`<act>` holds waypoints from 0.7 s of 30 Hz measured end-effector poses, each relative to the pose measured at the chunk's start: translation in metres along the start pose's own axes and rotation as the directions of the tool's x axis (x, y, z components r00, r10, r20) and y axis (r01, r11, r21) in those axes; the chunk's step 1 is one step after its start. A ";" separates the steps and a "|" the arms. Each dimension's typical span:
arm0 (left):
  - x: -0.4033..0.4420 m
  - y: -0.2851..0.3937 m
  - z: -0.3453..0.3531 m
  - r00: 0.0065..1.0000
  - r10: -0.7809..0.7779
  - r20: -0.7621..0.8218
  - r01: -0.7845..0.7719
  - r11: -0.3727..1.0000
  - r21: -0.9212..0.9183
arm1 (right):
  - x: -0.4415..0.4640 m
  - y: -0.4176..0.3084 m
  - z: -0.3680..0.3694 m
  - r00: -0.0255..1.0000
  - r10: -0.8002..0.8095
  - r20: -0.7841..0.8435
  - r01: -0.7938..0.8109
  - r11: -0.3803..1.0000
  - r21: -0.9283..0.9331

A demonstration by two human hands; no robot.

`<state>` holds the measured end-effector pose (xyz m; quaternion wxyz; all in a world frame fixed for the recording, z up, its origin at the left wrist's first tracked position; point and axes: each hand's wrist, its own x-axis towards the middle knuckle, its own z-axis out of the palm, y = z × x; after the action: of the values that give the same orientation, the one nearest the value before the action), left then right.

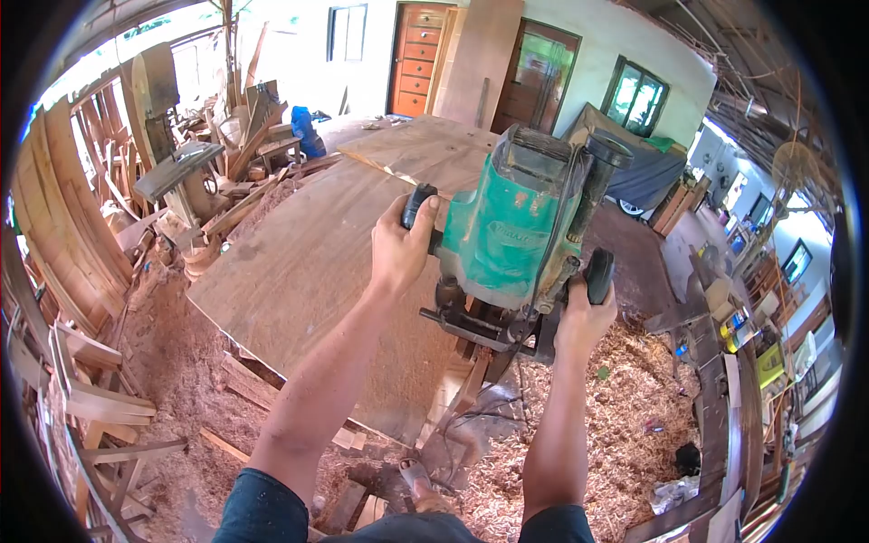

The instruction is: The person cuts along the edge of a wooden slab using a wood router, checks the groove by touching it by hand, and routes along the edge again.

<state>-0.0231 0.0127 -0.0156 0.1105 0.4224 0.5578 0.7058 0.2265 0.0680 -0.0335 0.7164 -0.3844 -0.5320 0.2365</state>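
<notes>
Green power tool [509,226] is at the counter's [299,262] right edge. Left hand [400,252] and right hand [584,319] grip its handles [419,206].

Router [510,222] underside hidden, sleeves [262,509] cut @ btm

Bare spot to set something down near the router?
Widest: the dusty board, between its left edge and the left forearm. Also its far end, beyond the left hand. Crowded: around the router, held by that hand and the right hand; right side, heaped shavings; far left, leaning planks.
</notes>
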 end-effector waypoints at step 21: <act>0.015 -0.007 0.016 0.998 0.052 -0.034 -0.052 0.999 0.011 | 0.018 0.015 0.010 1.000 -0.016 0.010 0.015 1.000 0.024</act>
<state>-0.0231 0.0358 -0.0145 0.0805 0.4253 0.5519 0.7128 0.2236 0.0937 -0.0338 0.7199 -0.3705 -0.5360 0.2393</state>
